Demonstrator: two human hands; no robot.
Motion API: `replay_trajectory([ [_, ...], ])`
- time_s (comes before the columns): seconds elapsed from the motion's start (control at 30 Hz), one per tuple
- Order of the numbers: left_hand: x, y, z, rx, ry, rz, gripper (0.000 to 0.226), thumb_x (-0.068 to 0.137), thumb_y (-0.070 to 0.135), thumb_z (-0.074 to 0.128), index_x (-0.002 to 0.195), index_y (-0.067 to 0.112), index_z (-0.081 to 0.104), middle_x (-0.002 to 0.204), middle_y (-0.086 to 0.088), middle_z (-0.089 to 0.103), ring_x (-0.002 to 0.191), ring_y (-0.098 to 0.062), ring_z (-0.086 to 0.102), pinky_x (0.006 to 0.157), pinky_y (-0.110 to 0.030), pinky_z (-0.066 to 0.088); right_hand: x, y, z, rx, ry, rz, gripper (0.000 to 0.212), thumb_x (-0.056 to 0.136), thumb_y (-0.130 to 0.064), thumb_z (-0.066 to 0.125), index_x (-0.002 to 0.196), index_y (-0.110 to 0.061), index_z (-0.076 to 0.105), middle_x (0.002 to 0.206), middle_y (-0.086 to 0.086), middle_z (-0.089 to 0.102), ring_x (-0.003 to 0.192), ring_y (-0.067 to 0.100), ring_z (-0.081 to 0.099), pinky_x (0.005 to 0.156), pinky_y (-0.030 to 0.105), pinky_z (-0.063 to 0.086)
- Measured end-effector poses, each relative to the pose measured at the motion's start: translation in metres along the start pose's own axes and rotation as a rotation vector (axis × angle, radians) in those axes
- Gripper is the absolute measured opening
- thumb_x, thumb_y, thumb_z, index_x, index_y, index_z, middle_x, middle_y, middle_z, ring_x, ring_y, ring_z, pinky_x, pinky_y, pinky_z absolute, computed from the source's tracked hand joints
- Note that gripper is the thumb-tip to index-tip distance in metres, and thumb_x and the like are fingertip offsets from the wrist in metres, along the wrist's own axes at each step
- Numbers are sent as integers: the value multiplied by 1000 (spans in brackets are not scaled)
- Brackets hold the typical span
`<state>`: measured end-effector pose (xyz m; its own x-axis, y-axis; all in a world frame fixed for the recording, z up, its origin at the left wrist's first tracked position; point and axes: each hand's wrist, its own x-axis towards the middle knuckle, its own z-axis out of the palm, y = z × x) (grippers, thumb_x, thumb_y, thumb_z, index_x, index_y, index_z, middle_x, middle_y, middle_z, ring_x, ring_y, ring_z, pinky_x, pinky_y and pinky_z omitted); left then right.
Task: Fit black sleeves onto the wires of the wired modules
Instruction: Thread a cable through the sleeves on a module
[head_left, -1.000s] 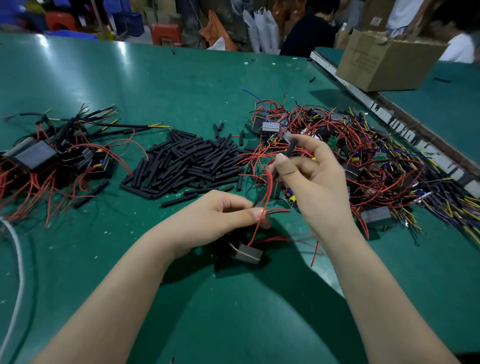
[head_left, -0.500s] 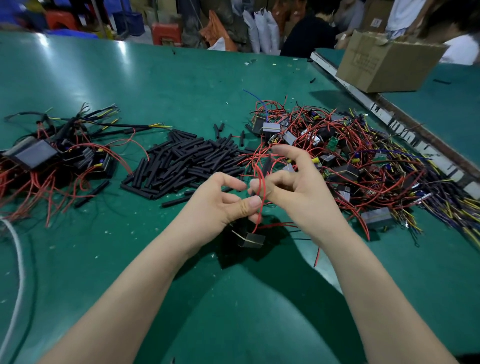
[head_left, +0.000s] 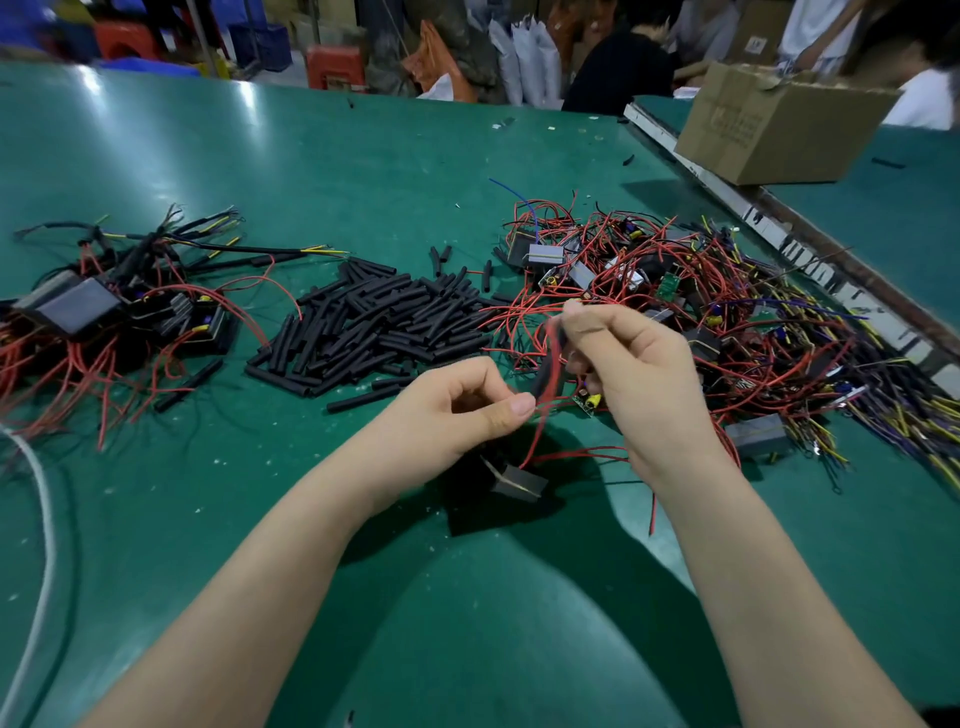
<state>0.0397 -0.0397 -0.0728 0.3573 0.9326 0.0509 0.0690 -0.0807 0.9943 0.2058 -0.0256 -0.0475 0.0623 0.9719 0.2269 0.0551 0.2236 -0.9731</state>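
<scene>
A small dark module (head_left: 514, 480) hangs just above the green table (head_left: 363, 156), below my hands, on red wires (head_left: 540, 423). My left hand (head_left: 457, 415) pinches those wires between thumb and forefinger. My right hand (head_left: 628, 364) pinches the upper wire ends, where a black sleeve (head_left: 545, 371) sits on the wires between the two hands. A heap of loose black sleeves (head_left: 379, 322) lies behind my left hand. A tangle of wired modules (head_left: 701, 312) spreads out to the right.
A second pile of modules with sleeved wires (head_left: 114, 312) lies at the left. A white cable (head_left: 41, 519) runs along the left edge. A cardboard box (head_left: 779, 124) stands at the back right beside a metal rail (head_left: 810, 244). People sit beyond the table.
My right hand rose to the upper wire ends. The black sleeve now sits lower on the red wires, between the hands. The module hangs lower.
</scene>
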Motion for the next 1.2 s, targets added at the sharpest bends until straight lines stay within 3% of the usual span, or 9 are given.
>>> replay_trajectory([
  [0.1, -1, 0, 1, 26, -52, -5, 20, 79, 40, 69, 67, 26, 59, 80, -4, 59, 79, -14, 50, 76, -31, 37, 2, -2, -2, 134, 6, 59, 19, 90, -18, 63, 73, -19, 71, 63, -12, 62, 50, -1, 46, 50, 12, 37],
  [0.27, -3, 3, 14, -126, -179, 6, 25, 90, 34, 55, 103, 14, 60, 90, 2, 72, 86, -9, 65, 80, -22, 51, 0, 0, 0, 260, -222, 174, 14, 71, -33, 68, 72, -21, 75, 60, -7, 62, 44, 3, 43, 41, 16, 35],
  [0.37, -5, 8, 12, -156, -110, 43, 28, 89, 34, 48, 90, 11, 63, 79, 6, 72, 78, -5, 65, 75, -17, 50, -5, 4, 6, 203, -294, 142, 19, 74, -36, 68, 78, -20, 76, 55, -3, 54, 44, 10, 41, 44, 21, 37],
  [0.53, -2, 5, 9, 84, -82, 73, 25, 82, 38, 53, 78, 20, 69, 75, 11, 69, 74, 1, 60, 73, -13, 46, -2, 1, 3, 254, -84, 35, 14, 76, -32, 66, 71, -23, 76, 85, 9, 59, 56, 4, 39, 53, 14, 33],
  [0.73, -3, 14, -2, -81, 39, 223, 26, 87, 31, 54, 70, 21, 71, 67, 7, 66, 59, -1, 55, 58, -11, 43, 3, 0, 2, 286, -80, 142, 27, 80, -43, 58, 81, -21, 74, 71, -9, 65, 53, 5, 50, 46, 14, 34],
  [0.83, -2, 22, -21, -517, 203, 223, 28, 80, 30, 50, 64, 22, 71, 56, 10, 58, 52, -1, 49, 54, -11, 40, 6, 9, -1, -3, -51, 85, 13, 94, -28, 57, 95, -22, 68, 77, -9, 66, 58, 3, 55, 51, 15, 44],
  [0.93, -4, 27, -37, -794, 158, 232, 25, 78, 38, 53, 66, 23, 67, 57, 14, 50, 55, -1, 43, 58, -13, 35, 3, 22, 5, -424, -163, -140, 9, 91, -13, 63, 97, -17, 69, 81, -10, 65, 75, 8, 61, 75, 27, 51],
  [1.07, -7, 26, -39, -891, 73, 230, 36, 85, 40, 38, 66, 27, 65, 56, 15, 50, 56, 2, 44, 64, -14, 36, 1, 32, 9, -851, -278, -285, 12, 89, -17, 64, 98, -18, 71, 89, -7, 66, 88, 14, 60, 80, 31, 48],
  [1.2, -7, 24, -43, -979, 14, 226, 42, 90, 41, 31, 69, 28, 65, 57, 16, 51, 57, 3, 43, 70, -17, 27, 10, 35, -4, -1030, -155, -249, 18, 92, -17, 56, 104, -12, 68, 101, 3, 61, 101, 23, 54, 86, 35, 44],
])
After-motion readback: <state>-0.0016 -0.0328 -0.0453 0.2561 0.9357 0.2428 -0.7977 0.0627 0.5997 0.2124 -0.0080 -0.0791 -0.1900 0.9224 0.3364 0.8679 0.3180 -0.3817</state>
